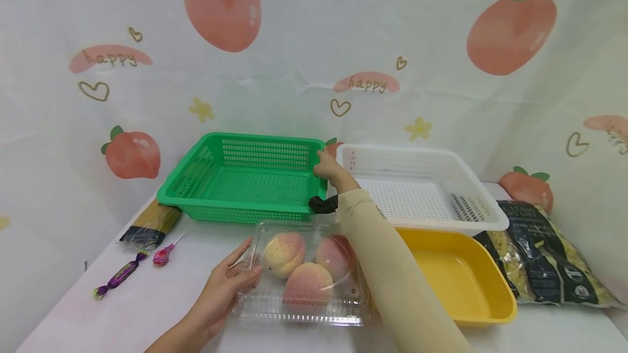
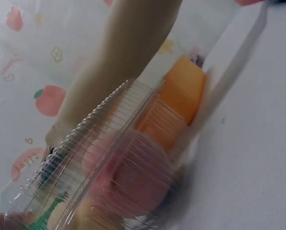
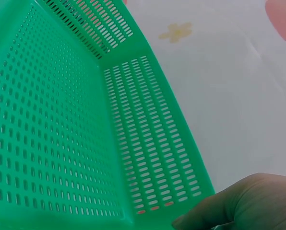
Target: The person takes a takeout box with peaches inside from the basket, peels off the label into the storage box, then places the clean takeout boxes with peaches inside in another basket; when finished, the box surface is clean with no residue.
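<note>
My left hand [image 1: 221, 287] holds the left side of a clear plastic clamshell box [image 1: 299, 319], thumb lying over its lid. Three peaches [image 1: 284, 255] show through the plastic; in the left wrist view one peach [image 2: 133, 172] is close behind the ribbed wall. Reaching past the box, my right hand [image 1: 331, 170] grips the right rim of a green slotted basket [image 1: 235, 212]. In the right wrist view the thumb of the right hand [image 3: 248, 203] lies at the basket's rim. Inside, the green basket is bare. The right forearm hides the box's right edge.
A white basket [image 1: 422, 225] stands right of the green one, with a yellow basin [image 1: 471, 277] before it and a black-labelled pasta bag [image 1: 544, 266] farther right. At left lie a spaghetti pack [image 1: 152, 222], a lollipop [image 1: 162, 255] and a purple wrapped candy [image 1: 120, 275].
</note>
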`<state>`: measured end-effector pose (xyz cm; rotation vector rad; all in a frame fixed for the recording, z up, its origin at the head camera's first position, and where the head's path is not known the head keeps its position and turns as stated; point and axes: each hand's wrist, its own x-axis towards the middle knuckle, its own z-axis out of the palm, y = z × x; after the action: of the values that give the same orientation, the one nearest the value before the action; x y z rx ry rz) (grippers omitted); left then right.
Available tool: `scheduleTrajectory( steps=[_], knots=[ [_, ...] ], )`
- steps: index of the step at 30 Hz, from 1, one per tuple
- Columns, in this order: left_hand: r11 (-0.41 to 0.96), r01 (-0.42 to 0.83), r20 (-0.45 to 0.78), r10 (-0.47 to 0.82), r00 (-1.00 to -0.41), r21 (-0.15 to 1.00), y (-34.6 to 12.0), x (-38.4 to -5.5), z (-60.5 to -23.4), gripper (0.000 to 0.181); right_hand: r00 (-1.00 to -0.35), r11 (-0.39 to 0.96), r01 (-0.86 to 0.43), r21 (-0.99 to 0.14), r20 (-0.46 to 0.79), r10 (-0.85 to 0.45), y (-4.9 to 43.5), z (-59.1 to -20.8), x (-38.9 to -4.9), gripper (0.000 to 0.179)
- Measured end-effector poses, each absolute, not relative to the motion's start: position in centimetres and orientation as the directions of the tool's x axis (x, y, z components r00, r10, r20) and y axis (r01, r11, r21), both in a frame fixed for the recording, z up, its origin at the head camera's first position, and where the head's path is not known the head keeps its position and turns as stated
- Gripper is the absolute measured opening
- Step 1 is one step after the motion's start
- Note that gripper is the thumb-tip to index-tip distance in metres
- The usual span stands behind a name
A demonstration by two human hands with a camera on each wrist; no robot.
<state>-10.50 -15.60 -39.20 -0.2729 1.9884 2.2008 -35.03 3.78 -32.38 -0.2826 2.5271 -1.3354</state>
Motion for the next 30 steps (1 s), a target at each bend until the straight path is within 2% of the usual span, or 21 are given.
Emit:
scheduleTrajectory(
  steps=[12,18,21,26,28,30],
  knots=[
    [-0.038,-0.329,-0.327,0.047,-0.944,0.944,-15.8,-9.7,-38.9,0.071,-0.943,0.57,-0.058,-0.819,-0.143,-0.301,3.9,-32.4,-35.2,0.073],
    [-0.052,-0.349,-0.351,-0.057,-0.935,0.936,-15.5,-9.2,-38.7,0.066,-0.944,0.578,-0.047,-0.814,-0.153,-0.292,3.8,-32.6,-35.4,0.071],
    [-0.089,-0.334,-0.339,-0.04,-0.94,0.938,-15.9,-8.9,-38.8,0.066,-0.945,0.576,-0.043,-0.816,-0.155,-0.29,3.8,-32.6,-35.4,0.071],
    [-0.214,-0.299,-0.293,0.059,-0.954,0.93,-17.4,-8.2,-39.2,0.071,-0.945,0.577,-0.049,-0.815,-0.148,-0.29,3.7,-32.6,-35.5,0.071],
    [-0.254,-0.291,-0.284,0.065,-0.957,0.922,-18.1,-7.9,-39.4,0.072,-0.945,0.58,-0.052,-0.813,-0.148,-0.292,3.7,-32.6,-35.4,0.071],
    [-0.275,-0.278,-0.279,0.038,-0.96,0.92,-18.6,-7.5,-39.5,0.064,-0.944,0.58,-0.053,-0.813,-0.149,-0.295,3.8,-32.5,-35.4,0.07]
  ],
)
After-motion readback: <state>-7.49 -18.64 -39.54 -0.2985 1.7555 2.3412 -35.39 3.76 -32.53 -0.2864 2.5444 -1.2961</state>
